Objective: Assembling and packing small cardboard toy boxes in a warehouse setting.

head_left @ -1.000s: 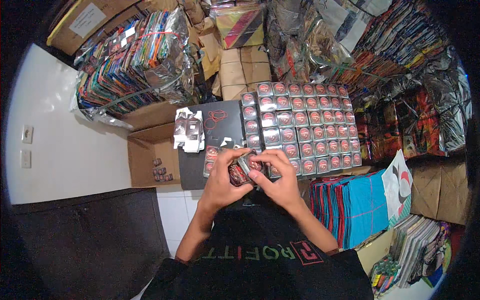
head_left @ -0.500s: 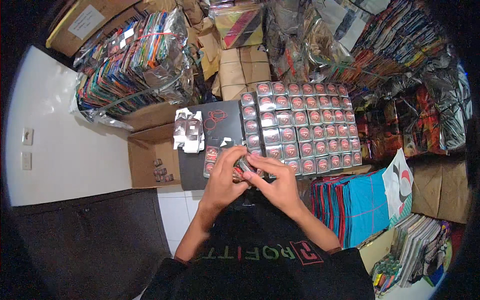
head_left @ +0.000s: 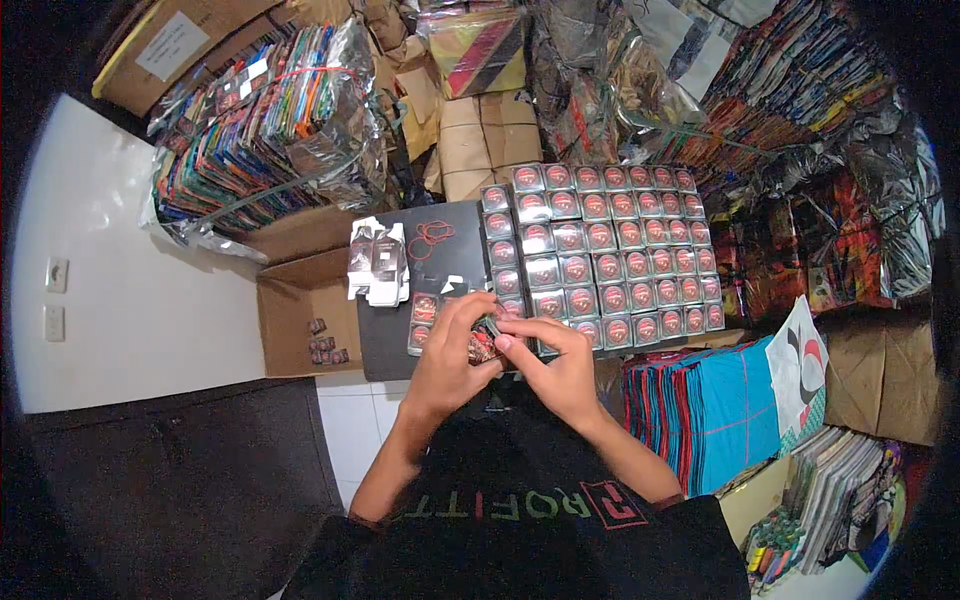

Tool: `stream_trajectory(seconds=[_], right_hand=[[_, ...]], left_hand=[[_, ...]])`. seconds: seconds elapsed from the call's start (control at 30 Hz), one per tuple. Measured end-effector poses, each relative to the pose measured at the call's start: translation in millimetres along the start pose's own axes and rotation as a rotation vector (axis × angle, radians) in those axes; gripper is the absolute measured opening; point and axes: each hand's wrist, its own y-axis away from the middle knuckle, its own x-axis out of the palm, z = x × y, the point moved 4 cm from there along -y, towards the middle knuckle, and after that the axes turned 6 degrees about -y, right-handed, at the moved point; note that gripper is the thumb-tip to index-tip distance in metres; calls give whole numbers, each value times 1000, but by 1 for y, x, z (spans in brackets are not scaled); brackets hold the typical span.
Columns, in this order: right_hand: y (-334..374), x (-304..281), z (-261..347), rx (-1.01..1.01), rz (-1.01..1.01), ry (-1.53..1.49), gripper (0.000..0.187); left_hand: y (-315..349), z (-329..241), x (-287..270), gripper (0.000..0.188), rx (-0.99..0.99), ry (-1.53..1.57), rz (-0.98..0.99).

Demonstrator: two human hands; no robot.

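Packed bundles (head_left: 270,120) are crowding the back of the room, and a dark desk (head_left: 385,345) is standing in front of them. The fisheye's black rim is cutting off the outer piles, and creases and shine in the plastic wrapping are making much of their contents hard to read. The hands are covering most of the small box (head_left: 482,347) being held over the desk's near edge; only a patch of its dark, red-patterned side is showing between them, and its far side is staying out of sight. The left hand (head_left: 447,350) is also partly hiding a few red-faced boxes (head_left: 425,308) just beside it.

The left fingers are curling over the small box, with the thumb closing on it from below. The right hand (head_left: 555,362) is pinching the box's upper right edge, its thumb and forefinger nearly together; exactly what lies between their tips is too small to tell. Neat rows of clear-cased boxes (head_left: 608,266) are filling the desk's right side, while flat cartons (head_left: 385,262) and red rubber bands (head_left: 435,239) are lying on the left.
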Motion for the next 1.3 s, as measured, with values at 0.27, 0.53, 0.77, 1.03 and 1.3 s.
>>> stream_trajectory(seconds=[0.27, 0.53, 0.77, 1.03, 1.3], right_hand=[[-3, 1, 13, -83, -69, 109, 33], [-2, -2, 7, -52, -93, 19, 25], [-2, -3, 5, 31, -75, -15, 26], [-6, -9, 3, 3, -1, 14, 29], [-5, -10, 10, 41, -10, -164, 38]], left_hand=[[-3, -2, 0, 68, 48, -9, -16], [-2, -5, -2, 72, -8, 34, -7], [0, -3, -5, 72, 9, 37, -12], [-1, -6, -9, 70, 41, 53, -30], [0, -2, -15, 70, -8, 111, -25]])
